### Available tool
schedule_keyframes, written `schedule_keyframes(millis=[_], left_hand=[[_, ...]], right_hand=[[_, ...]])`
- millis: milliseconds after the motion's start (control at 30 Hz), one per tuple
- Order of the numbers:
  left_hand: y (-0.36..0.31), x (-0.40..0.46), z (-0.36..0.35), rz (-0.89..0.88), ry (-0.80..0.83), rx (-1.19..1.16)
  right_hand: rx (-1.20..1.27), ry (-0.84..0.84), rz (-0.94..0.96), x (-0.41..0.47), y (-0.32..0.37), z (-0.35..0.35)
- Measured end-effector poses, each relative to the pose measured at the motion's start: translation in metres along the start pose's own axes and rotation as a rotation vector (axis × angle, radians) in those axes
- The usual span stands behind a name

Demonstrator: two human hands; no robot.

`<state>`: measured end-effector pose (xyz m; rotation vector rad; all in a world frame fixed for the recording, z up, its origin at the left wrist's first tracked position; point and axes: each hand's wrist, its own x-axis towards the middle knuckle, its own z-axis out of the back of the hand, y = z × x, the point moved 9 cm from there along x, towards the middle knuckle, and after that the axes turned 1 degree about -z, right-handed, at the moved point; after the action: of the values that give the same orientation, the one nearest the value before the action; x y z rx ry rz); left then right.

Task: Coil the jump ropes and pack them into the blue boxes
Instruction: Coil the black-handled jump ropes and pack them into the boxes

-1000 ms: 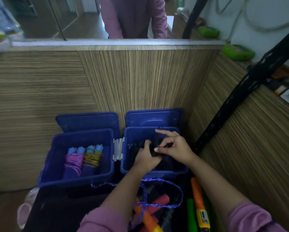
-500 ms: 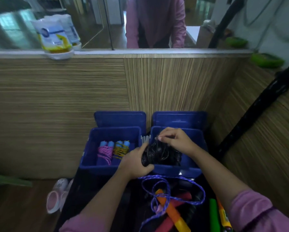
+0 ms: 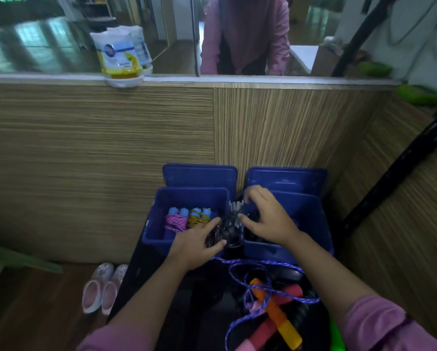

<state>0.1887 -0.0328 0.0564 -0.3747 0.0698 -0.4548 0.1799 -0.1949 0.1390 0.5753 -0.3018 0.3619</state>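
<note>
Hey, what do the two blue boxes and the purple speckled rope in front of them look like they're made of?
Two blue boxes: likely moulded plastic, going by their smooth, faintly glossy walls and rounded rims. Purple speckled rope: probably braided nylon or polyester cord; the flecked woven pattern and limp loops suggest fibre.

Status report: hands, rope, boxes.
Left hand and right hand both grip black rope coil between the boxes. Left box holds two bundles. Nothing blocking.
</note>
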Motion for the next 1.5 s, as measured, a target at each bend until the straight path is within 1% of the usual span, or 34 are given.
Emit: schedule_keyframes(millis=[67,133,167,300,400,500,600,667,733,867,1000,1067,1133,1167,1200,1267,1333,1433,1500], left_hand=[[-0.002,-0.004,-0.002,-0.042,0.027,0.064],[-0.003,-0.01,0.0,-0.09,0.017,0.091],[-0.003,-0.012,0.002,-0.105,-0.001,0.09],[0.009,-0.02,0.01,-0.073,-0.027,0.053],[0.005,-0.026,0.009,-0.134,0.003,0.143],[-0.003,-0.032,0.004,-0.194,0.009,0.203],[-0.006,-0.037,0.005,-0.197,-0.006,0.188],[0.001,-0.039,0.007,-0.158,-0.037,0.153],[0.016,-0.042,0.009,-0.083,-0.066,0.098],[0.038,-0.047,0.013,0.048,-0.056,0.05],[0.054,-0.052,0.016,0.193,-0.054,-0.047],[0.066,-0.056,0.022,0.296,-0.104,-0.121],[0.082,-0.063,0.032,0.413,-0.178,-0.227],[0.089,-0.064,0.035,0.437,-0.208,-0.272],[0.093,-0.065,0.038,0.434,-0.222,-0.302],[0.09,-0.064,0.04,0.375,-0.188,-0.346],[0.082,-0.062,0.037,0.319,-0.134,-0.368],[0.07,-0.06,0.038,0.256,-0.097,-0.381],[0.061,-0.059,0.04,0.225,-0.093,-0.346]], right_hand=[[-0.034,0.155,0.008,0.004,0.004,-0.019],[-0.053,0.342,-0.056,0.0,-0.004,-0.04],[-0.06,0.394,-0.085,-0.004,-0.008,-0.045],[0.04,0.371,-0.18,-0.017,-0.018,-0.046],[0.059,0.481,-0.224,-0.024,-0.013,-0.052],[0.036,0.588,-0.218,-0.027,-0.002,-0.065],[-0.041,0.581,-0.198,-0.026,-0.001,-0.073],[-0.146,0.559,-0.172,-0.027,-0.003,-0.071],[-0.195,0.497,-0.146,-0.027,-0.002,-0.063],[-0.194,0.342,-0.069,-0.03,0.013,-0.052],[-0.31,0.084,0.11,-0.034,0.03,-0.044],[-0.346,0.044,0.133,-0.037,0.03,-0.043],[-0.352,0.075,0.113,-0.043,0.023,-0.046],[-0.35,0.136,0.082,-0.045,0.018,-0.05],[-0.361,0.227,0.044,-0.047,0.012,-0.057],[-0.377,0.428,-0.024,-0.054,0.005,-0.073],[-0.317,0.543,-0.072,-0.056,0.01,-0.085],[-0.289,0.607,-0.072,-0.052,0.024,-0.099],[-0.173,0.588,-0.16,-0.045,0.029,-0.1]])
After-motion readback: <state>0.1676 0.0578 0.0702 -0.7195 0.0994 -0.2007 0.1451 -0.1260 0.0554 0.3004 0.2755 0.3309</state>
